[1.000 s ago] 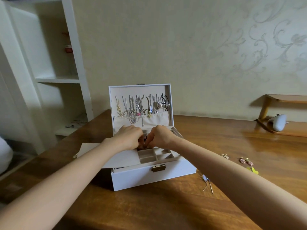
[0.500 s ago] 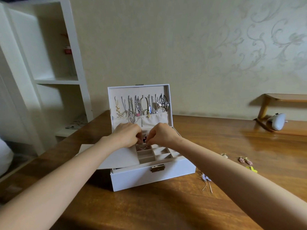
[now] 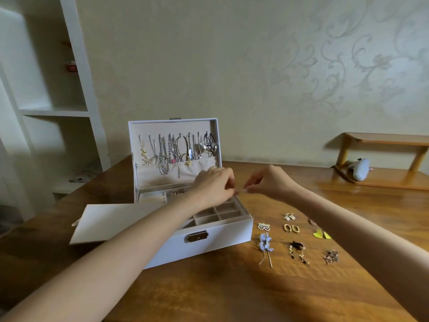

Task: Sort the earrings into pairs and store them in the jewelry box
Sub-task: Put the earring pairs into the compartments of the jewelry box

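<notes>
Earrings [image 3: 291, 228], where do they lie?
On the wooden table [image 3: 232, 296], just right of the jewelry box [image 3: 222, 239], set out in rows of pairs. Nearest are a blue flower pair [image 3: 265, 246], a dark dangling pair [image 3: 298, 251] and a small brownish pair [image 3: 332, 255]

And behind those?
A sparkly pair [image 3: 264, 226] closest to the box, then gold oval hoops [image 3: 291, 228] and a yellow-green pair [image 3: 321, 234]. Further back sit a white pearly pair [image 3: 289, 216] and something pinkish [image 3: 312, 221], half hidden by the right forearm

Is the box open?
Yes, with the lid [image 3: 174, 127] upright and a brass latch [image 3: 197, 236] on the front wall. Divided compartments show at the front right. A flat white panel [image 3: 111, 220] lies on the table against the box's left side

What about the hands?
The left hand [image 3: 212, 188] is above the right part of the box, and the right hand [image 3: 272, 183] is just past its right edge. Both have their fingers curled, and the fingertips of the two hands meet in a pinch. Whether anything sits between them I cannot tell, it's too small

And beyond them?
Necklaces [image 3: 167, 154] hang in a row inside the lid. A white shelf unit [image 3: 79, 66] stands far left. Far right, a low wooden stand [image 3: 383, 138] has a grey-white object [image 3: 358, 169] under it, against the patterned wall
</notes>
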